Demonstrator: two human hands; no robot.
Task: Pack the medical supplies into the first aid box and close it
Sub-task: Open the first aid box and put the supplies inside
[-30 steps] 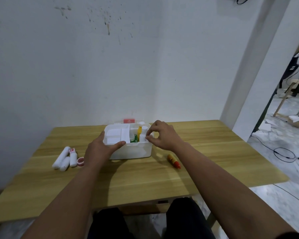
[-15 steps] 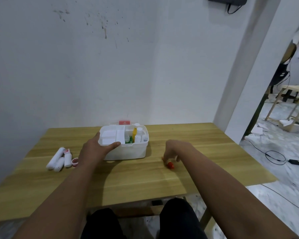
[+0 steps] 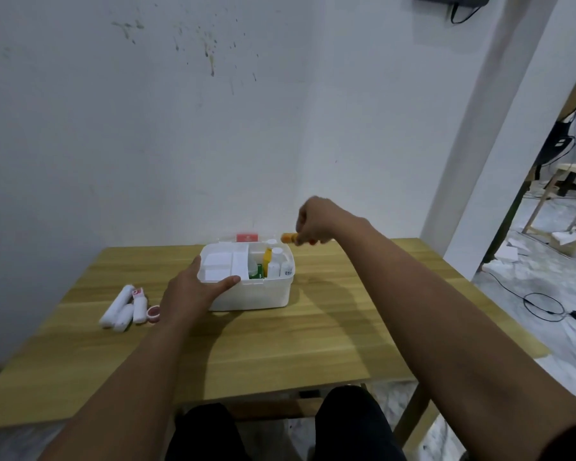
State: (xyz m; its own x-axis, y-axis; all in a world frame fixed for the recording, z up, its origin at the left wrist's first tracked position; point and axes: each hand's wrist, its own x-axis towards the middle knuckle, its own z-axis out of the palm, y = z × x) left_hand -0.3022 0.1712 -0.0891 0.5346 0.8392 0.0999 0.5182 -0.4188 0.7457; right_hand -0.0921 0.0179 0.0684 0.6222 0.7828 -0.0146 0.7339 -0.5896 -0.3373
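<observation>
The white first aid box (image 3: 253, 294) stands open at the back middle of the wooden table (image 3: 280, 341), its lid with a red label (image 3: 247, 237) behind it. Inside stand white bottles (image 3: 275, 261), a yellow item and a green packet; a white tray insert (image 3: 218, 264) fills its left half. My left hand (image 3: 193, 294) rests on the box's front left corner, thumb along the rim. My right hand (image 3: 316, 221) grips an orange tube (image 3: 288, 237) above the box's back right corner. White rolls and tubes (image 3: 123, 306) and a small red-rimmed cap (image 3: 153, 312) lie left of the box.
A white wall stands just behind the table. At right is a pillar, with a doorway past it showing wooden furniture (image 3: 566, 207) and cables (image 3: 546, 304) on the floor. My legs show under the table's front edge.
My right hand left the box, picked the orange tube with the red cap off the table right of it, and lifted it above the box's back right. My left hand stayed on the box.
</observation>
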